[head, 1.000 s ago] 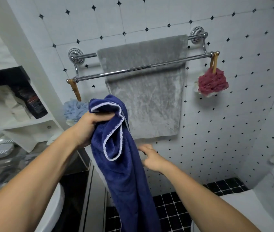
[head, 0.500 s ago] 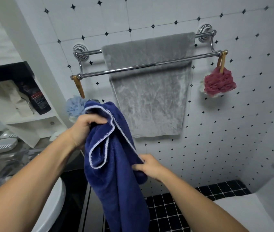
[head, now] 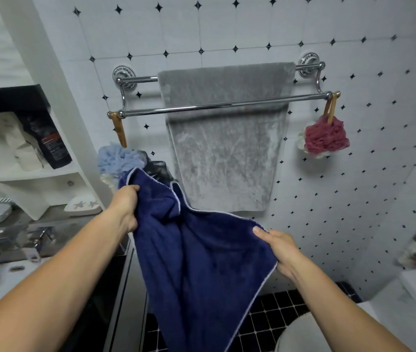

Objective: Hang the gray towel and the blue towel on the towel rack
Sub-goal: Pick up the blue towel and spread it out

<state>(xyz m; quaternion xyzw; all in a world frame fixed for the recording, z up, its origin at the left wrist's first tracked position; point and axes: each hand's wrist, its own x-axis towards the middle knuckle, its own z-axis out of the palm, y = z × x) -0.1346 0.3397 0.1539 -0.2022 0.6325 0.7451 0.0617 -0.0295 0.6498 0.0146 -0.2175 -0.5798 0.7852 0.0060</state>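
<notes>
Grey plush towel (head: 224, 158) done: draped on rear bar of chrome double-bar towel rack (head: 227, 105). Dark-blue terry towel (head: 201, 262) left to hang; L hand (head: 125, 207) & R hand (head: 278, 247) fingers clamped on its top edge.

Two towels (head: 224, 153) (head: 201, 270), two loofahs (head: 119, 158) (head: 326, 138), one rack (head: 214, 106)

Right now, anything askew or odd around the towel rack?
Nothing stands out. The gray towel hangs flat over the rear bar of the towel rack; the blue towel is off the rack, held slack between the left hand and right hand.
</notes>
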